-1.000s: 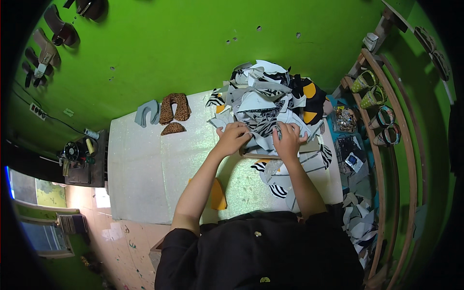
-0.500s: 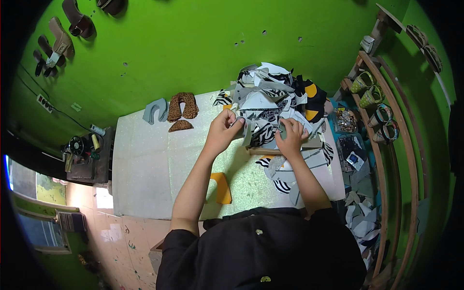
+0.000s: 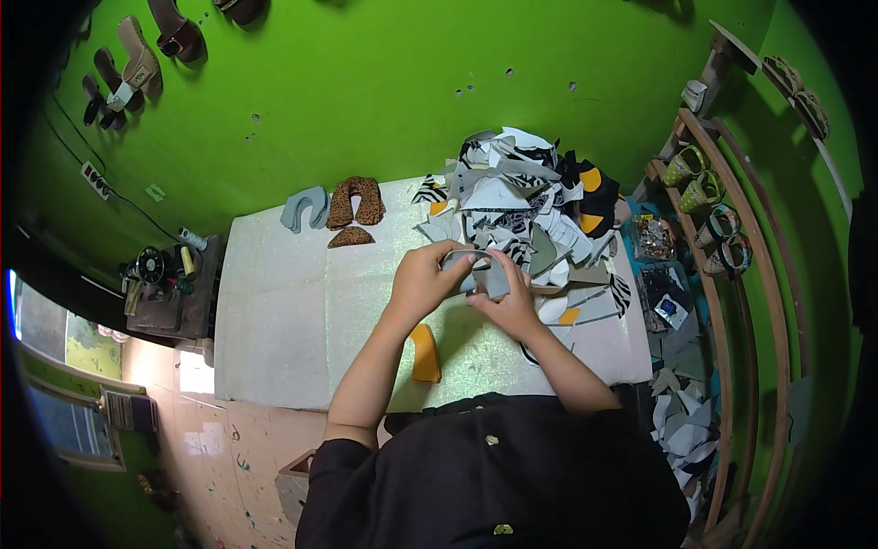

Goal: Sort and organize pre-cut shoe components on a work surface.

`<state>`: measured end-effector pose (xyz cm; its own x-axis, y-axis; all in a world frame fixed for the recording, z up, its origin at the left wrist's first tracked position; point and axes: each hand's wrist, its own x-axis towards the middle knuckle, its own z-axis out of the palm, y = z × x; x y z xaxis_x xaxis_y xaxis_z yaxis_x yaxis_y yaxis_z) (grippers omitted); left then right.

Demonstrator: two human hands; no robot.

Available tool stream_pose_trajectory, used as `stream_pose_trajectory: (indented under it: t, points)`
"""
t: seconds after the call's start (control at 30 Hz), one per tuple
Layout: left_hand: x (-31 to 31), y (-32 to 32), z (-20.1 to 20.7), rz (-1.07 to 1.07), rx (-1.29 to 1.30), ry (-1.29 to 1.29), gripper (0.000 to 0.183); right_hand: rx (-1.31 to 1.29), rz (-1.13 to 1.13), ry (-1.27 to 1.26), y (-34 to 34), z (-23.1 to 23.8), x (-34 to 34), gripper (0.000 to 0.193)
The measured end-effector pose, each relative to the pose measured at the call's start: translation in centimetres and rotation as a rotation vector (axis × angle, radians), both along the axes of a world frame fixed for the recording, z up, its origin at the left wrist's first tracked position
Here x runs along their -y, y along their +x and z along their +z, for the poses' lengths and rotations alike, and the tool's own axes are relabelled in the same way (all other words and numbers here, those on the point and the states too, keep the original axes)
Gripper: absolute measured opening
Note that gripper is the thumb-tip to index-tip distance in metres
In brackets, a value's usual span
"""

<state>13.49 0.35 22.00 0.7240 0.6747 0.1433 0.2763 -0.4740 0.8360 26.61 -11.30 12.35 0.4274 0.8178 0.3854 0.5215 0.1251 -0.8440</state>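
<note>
Over the middle of the table, my left hand (image 3: 424, 285) and my right hand (image 3: 508, 302) hold a curved grey piece of sheet material (image 3: 495, 280) between them. Fingers and thumbs of both hands close on its edges, and it bends into an arch. Just beyond rises a heaped pile of offcuts (image 3: 498, 194) in white, grey and zebra print. A yellow-orange cut piece (image 3: 425, 354) lies close to my left forearm. Farther left, grey U-shaped pieces (image 3: 305, 209) lie beside leopard-print U-shaped pieces (image 3: 356, 202), with a small leopard-print half-round stack (image 3: 351, 237) in front.
The pale table (image 3: 271, 320) stands against a green wall. On the right are a wooden rack with sandals (image 3: 702, 192), a box of small parts (image 3: 655, 236) and scraps lower down (image 3: 688, 425). A sewing machine (image 3: 154, 267) stands at the left.
Both hands have come back from the offcut pile toward me and closer together. The grey piece is now held between them, clear of the pile. The view has shifted slightly.
</note>
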Motion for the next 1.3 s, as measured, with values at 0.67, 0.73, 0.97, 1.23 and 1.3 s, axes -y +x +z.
stream_pose_trajectory:
  t: [0.67,0.73,0.97,1.23,1.3]
  points:
    - [-11.9,-17.4,-5.9,0.274,0.311,-0.41,0.033,-0.687,0.239,-0.151,-9.7,-2.1,-11.8,0.017]
    - [-14.2,-18.9,-5.8,0.275,0.293,-0.423,0.034,-0.71,0.253,-0.185,-11.0,-2.2,-14.6,0.017]
    - [-22.5,-23.7,-7.4,0.358,0.192,-0.367,0.041,-0.59,0.209,-0.273,-16.6,-2.8,-23.6,0.014]
    - [-34.3,-25.9,-13.0,0.384,0.19,-0.479,0.053,-0.551,0.155,-0.27,-19.4,-7.2,-34.0,0.01]
    - [-37.0,-25.9,-13.8,0.38,0.334,-0.676,0.06,-0.522,0.11,-0.263,-19.6,-7.6,-36.4,0.01]
